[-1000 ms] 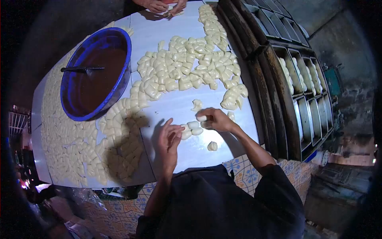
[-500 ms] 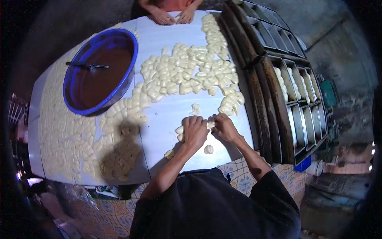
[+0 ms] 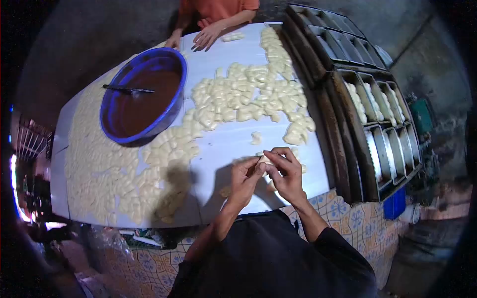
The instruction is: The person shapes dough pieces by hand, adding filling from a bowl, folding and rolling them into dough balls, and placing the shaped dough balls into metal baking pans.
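Note:
A small piece of pale dough (image 3: 265, 160) is pinched between the fingertips of both my hands, just above the near part of the white table (image 3: 223, 154). My left hand (image 3: 244, 180) closes on it from the left and my right hand (image 3: 285, 175) from the right. My fingers partly cover the dough. A few loose dough pieces lie beneath and beside my hands, partly hidden. One small scrap of dough (image 3: 256, 138) rests on the table just beyond them. Farther off spreads a thick layer of dough pieces (image 3: 243, 94).
A blue tub (image 3: 182, 94) with brown contents stands at left, a dark long-handled tool (image 3: 128, 90) across it. Stacked loaf tins (image 3: 392, 144) line the right edge, several holding dough. Across the table, a co-worker's hands (image 3: 207, 37) rest near the tub and a dough row (image 3: 232, 37).
My hands have risen from the tabletop with a dough piece between their fingertips. The co-worker's hands have moved apart, one reaching the tub, leaving dough on the table. The view has shifted slightly.

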Demonstrator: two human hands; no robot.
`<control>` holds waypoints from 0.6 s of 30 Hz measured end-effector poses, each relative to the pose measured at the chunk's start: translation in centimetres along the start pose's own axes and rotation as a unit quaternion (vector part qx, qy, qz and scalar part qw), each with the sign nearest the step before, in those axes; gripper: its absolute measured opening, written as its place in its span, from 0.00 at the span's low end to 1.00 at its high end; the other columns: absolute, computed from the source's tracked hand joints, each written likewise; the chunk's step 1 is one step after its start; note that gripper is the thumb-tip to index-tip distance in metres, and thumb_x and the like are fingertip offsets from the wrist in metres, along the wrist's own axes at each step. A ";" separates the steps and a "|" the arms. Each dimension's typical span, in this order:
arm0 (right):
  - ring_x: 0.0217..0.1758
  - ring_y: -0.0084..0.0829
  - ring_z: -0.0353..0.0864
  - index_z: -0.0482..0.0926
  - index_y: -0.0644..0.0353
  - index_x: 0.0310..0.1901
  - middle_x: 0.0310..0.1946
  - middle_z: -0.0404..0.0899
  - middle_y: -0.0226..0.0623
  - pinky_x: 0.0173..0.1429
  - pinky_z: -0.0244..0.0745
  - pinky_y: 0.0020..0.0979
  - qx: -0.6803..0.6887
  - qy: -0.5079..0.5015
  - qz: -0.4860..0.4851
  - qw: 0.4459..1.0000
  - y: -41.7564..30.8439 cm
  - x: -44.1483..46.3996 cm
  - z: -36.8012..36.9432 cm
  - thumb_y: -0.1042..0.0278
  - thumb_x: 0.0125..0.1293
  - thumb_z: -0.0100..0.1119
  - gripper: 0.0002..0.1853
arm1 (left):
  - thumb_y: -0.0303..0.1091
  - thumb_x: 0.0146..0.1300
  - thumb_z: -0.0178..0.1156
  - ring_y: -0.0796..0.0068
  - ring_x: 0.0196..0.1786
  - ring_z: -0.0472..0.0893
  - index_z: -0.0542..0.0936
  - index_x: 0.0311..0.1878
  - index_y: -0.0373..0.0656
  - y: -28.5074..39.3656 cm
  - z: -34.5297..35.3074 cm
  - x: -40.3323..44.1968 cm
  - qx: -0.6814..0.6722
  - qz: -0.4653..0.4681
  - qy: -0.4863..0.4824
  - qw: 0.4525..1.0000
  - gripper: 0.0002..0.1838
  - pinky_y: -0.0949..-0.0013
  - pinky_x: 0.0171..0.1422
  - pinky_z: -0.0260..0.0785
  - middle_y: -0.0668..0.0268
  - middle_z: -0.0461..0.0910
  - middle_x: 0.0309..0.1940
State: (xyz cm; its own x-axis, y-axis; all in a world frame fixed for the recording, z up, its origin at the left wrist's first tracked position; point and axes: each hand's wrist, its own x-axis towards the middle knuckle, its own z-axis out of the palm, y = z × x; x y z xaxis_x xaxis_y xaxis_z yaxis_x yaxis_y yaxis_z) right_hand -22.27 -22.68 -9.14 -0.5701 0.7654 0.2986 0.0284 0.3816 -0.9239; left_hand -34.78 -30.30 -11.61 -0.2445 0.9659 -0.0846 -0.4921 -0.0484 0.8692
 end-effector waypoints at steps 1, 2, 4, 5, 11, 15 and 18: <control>0.44 0.29 0.79 0.78 0.61 0.56 0.45 0.74 0.40 0.41 0.78 0.26 -0.037 -0.011 -0.059 0.997 -0.2 0.2 0.9 0.77 0.61 0.62 0.20 | 0.35 0.69 0.57 0.78 0.50 0.74 0.74 0.57 0.35 -0.2 -1.0 -0.6 0.005 0.004 0.011 1.000 0.18 0.72 0.54 0.69 0.61 0.75 0.52; 0.43 0.31 0.79 0.74 0.61 0.61 0.46 0.74 0.43 0.41 0.78 0.26 -0.063 -0.056 -0.068 0.994 -0.3 0.4 1.1 0.78 0.59 0.63 0.25 | 0.34 0.70 0.56 0.76 0.51 0.75 0.74 0.57 0.36 -0.3 -1.8 -1.2 -0.127 -0.024 0.014 0.992 0.17 0.69 0.54 0.70 0.60 0.75 0.52; 0.46 0.40 0.79 0.70 0.63 0.63 0.50 0.74 0.46 0.49 0.77 0.33 -0.065 -0.175 -0.037 0.982 -0.5 0.4 1.1 0.71 0.59 0.65 0.29 | 0.33 0.71 0.50 0.69 0.52 0.76 0.71 0.60 0.39 1.0 -2.4 -1.9 -0.280 -0.056 -0.005 0.958 0.17 0.60 0.51 0.71 0.60 0.74 0.51; 0.48 0.43 0.79 0.70 0.64 0.62 0.52 0.74 0.48 0.53 0.76 0.36 -0.073 -0.231 -0.039 0.970 -0.9 0.3 1.0 0.69 0.59 0.66 0.30 | 0.37 0.73 0.50 0.73 0.50 0.76 0.72 0.59 0.39 1.0 -2.8 -2.3 -0.204 -0.088 0.067 0.973 0.17 0.66 0.48 0.72 0.61 0.75 0.50; 0.38 0.39 0.84 0.77 0.64 0.55 0.44 0.82 0.45 0.41 0.79 0.34 -0.073 -0.246 0.033 0.966 -0.1 -1.2 1.6 0.71 0.57 0.67 0.23 | 0.49 0.72 0.52 0.85 0.31 0.73 0.77 0.42 0.39 -1.0 -4.9 -3.9 0.055 -0.178 -0.021 0.982 0.19 0.79 0.31 0.63 0.72 0.75 0.30; 0.36 0.38 0.82 0.80 0.63 0.47 0.40 0.81 0.43 0.39 0.79 0.33 -0.095 -0.261 -0.024 0.960 0.1 -1.5 0.7 0.69 0.55 0.69 0.17 | 0.48 0.73 0.49 0.85 0.24 0.61 0.73 0.37 0.37 -0.7 -5.0 -3.8 0.059 -0.223 -0.083 0.969 0.20 0.77 0.27 0.53 0.71 0.68 0.24; 0.38 0.38 0.83 0.82 0.64 0.43 0.37 0.82 0.41 0.40 0.79 0.32 -0.066 -0.235 -0.049 0.968 0.4 -1.9 0.3 0.69 0.53 0.71 0.16 | 0.47 0.74 0.48 0.84 0.24 0.60 0.71 0.36 0.38 -1.3 -4.9 -3.9 -0.018 -0.262 -0.119 0.958 0.19 0.77 0.27 0.52 0.72 0.65 0.23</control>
State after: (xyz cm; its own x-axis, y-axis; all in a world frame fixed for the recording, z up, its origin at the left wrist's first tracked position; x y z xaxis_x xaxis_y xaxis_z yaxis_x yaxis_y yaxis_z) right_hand -21.43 -24.18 -10.16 -0.8858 0.4127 0.2125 0.0418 0.5268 -0.8490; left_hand -37.28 -35.27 -14.76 0.2390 0.8905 -0.3871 -0.5255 0.4538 0.7196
